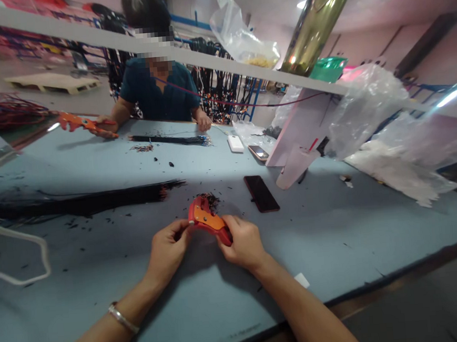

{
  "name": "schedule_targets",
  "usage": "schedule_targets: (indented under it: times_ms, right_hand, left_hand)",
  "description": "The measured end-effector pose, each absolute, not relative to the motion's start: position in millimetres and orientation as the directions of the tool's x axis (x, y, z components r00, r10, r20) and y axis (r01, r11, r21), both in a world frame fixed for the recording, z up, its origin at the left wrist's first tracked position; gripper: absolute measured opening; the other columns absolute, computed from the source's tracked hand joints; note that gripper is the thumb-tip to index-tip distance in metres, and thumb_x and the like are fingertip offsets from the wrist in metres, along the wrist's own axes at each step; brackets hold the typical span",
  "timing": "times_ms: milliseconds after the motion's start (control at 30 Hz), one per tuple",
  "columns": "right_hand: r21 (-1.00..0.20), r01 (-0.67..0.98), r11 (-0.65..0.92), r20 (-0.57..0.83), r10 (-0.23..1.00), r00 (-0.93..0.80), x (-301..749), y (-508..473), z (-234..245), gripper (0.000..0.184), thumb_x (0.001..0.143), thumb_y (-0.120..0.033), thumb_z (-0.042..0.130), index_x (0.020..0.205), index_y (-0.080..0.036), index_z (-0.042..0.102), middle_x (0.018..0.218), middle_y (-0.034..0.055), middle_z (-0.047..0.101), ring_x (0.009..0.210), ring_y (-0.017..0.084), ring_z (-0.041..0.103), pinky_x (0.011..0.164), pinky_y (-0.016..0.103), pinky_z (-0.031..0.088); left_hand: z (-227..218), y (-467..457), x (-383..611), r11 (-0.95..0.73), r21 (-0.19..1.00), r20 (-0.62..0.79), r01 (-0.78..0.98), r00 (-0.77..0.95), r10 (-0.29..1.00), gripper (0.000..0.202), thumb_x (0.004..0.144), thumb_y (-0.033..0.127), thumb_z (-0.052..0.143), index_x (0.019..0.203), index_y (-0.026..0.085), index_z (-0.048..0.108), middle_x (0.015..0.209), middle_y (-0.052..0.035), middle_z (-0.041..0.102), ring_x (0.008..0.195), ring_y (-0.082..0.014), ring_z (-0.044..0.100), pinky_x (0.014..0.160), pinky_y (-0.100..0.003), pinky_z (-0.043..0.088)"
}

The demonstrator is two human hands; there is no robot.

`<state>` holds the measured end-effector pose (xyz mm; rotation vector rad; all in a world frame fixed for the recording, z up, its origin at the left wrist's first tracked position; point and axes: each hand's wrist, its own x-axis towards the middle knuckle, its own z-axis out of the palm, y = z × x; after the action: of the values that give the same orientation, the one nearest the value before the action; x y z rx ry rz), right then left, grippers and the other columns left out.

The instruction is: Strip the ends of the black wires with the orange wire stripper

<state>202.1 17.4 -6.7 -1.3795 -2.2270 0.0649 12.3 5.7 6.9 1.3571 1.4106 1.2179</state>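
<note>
- Red-and-orange hand tool (207, 220): held just above the blue table (336, 236), near its front edge, between both hands.
- Right hand (244, 242): fingers wrapped around the tool's handle end.
- Left hand (167, 248): curled, fingertips pinching the tool's head end; a metal bracelet (122, 317) sits on the wrist.
- Black scraps (211, 197): small heap just behind the tool.
- Black phone (261, 193): flat on the table, near the tool, screen dark.
- Bundle of black wires (76, 203): lying to the left.
- Clear plastic bag (241, 35): on the shelf rail, holding yellowish pieces.
- Co-worker's hand (105, 127): across the table, gripping an orange tool (75, 121).
</note>
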Motion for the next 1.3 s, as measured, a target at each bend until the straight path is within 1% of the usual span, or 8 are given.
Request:
schedule_targets:
  times_ms: [200, 367, 467, 567, 700, 900, 1100, 1300]
  right_hand:
    - [-0.280, 0.817, 0.504, 0.387, 0.838, -0.385, 211, 16, -6, 0.041, 0.067, -0.022, 0.062, 0.106, -0.015, 0.059, 0.097, 0.0130, 0.065, 0.089, 0.029, 0.058, 0.087, 0.044, 0.038]
    - [-0.729, 0.587, 0.352, 0.226, 0.933, -0.280, 210, 8, 9, 0.043, 0.063, -0.025, 0.068, 0.104, -0.018, 0.060, 0.099, 0.0081, 0.066, 0.089, 0.025, 0.060, 0.083, 0.039, 0.044]
    - [-0.993, 0.114, 0.034, 0.001, 0.963, -0.271, 214, 8, 19, 0.038, 0.066, -0.028, 0.069, 0.102, -0.019, 0.061, 0.092, 0.0046, 0.067, 0.083, 0.022, 0.063, 0.078, 0.035, 0.047]
    - [-0.861, -0.370, -0.349, -0.157, 0.874, -0.459, 220, 11, 18, 0.036, 0.072, -0.033, 0.060, 0.103, -0.015, 0.062, 0.090, 0.0075, 0.070, 0.079, 0.022, 0.066, 0.077, 0.038, 0.050]
    - [-0.596, -0.485, -0.639, -0.316, 0.743, -0.590, 226, 15, 9, 0.032, 0.079, -0.028, 0.048, 0.097, -0.007, 0.065, 0.085, 0.0113, 0.071, 0.075, 0.021, 0.068, 0.077, 0.036, 0.053]
    - [-0.603, -0.597, -0.530, -0.221, 0.830, -0.513, 226, 12, 10, 0.034, 0.077, -0.022, 0.047, 0.103, -0.008, 0.065, 0.087, 0.0088, 0.070, 0.077, 0.021, 0.067, 0.078, 0.036, 0.053]
    - [-0.662, -0.493, -0.565, -0.347, 0.814, -0.467, 226, 12, 10, 0.033, 0.077, -0.031, 0.043, 0.092, -0.011, 0.065, 0.084, 0.0113, 0.067, 0.075, 0.021, 0.064, 0.078, 0.040, 0.052]
    - [-0.937, -0.346, -0.051, 0.055, 0.955, -0.291, 240, 4, 22, 0.050, 0.068, -0.038, 0.051, 0.114, -0.019, 0.055, 0.089, 0.0088, 0.061, 0.082, 0.025, 0.060, 0.076, 0.043, 0.050]
  left_hand:
    - [7, 6, 1, 0.011, 0.950, 0.049, 0.313, -0.184, 0.982, 0.033, 0.076, 0.043, 0.057, 0.087, 0.015, 0.072, 0.082, -0.0045, 0.074, 0.078, -0.0210, 0.063, 0.070, -0.027, 0.046]
    - [8, 5, -1, 0.063, 0.953, 0.010, 0.296, -0.239, 0.971, 0.037, 0.076, 0.050, 0.058, 0.087, 0.017, 0.071, 0.084, -0.0044, 0.073, 0.080, -0.0220, 0.063, 0.070, -0.027, 0.047]
    - [9, 6, 0, 0.072, 0.945, 0.015, 0.319, -0.260, 0.966, 0.035, 0.074, 0.050, 0.059, 0.084, 0.018, 0.071, 0.082, -0.0030, 0.072, 0.081, -0.0223, 0.063, 0.073, -0.028, 0.047]
    - [8, 7, 1, 0.060, 0.938, 0.031, 0.341, -0.257, 0.966, 0.034, 0.074, 0.049, 0.060, 0.082, 0.019, 0.071, 0.082, -0.0028, 0.073, 0.082, -0.0225, 0.063, 0.076, -0.029, 0.047]
    - [7, 8, 2, 0.055, 0.937, 0.037, 0.344, -0.255, 0.966, 0.034, 0.074, 0.049, 0.060, 0.082, 0.018, 0.071, 0.083, -0.0034, 0.073, 0.082, -0.0225, 0.064, 0.076, -0.029, 0.047]
    - [7, 6, 2, 0.031, 0.935, 0.058, 0.354, -0.239, 0.969, 0.033, 0.075, 0.049, 0.059, 0.081, 0.018, 0.070, 0.079, -0.0024, 0.072, 0.078, -0.0212, 0.063, 0.072, -0.028, 0.047]
    - [12, 5, 3, 0.023, 0.923, 0.073, 0.384, -0.233, 0.970, 0.032, 0.076, 0.048, 0.059, 0.076, 0.018, 0.069, 0.070, -0.0010, 0.069, 0.068, -0.0186, 0.060, 0.065, -0.026, 0.046]
    - [14, 4, 4, -0.006, 0.939, 0.094, 0.344, -0.238, 0.967, 0.028, 0.074, 0.047, 0.061, 0.073, 0.020, 0.068, 0.068, -0.0002, 0.068, 0.068, -0.0188, 0.059, 0.063, -0.025, 0.046]
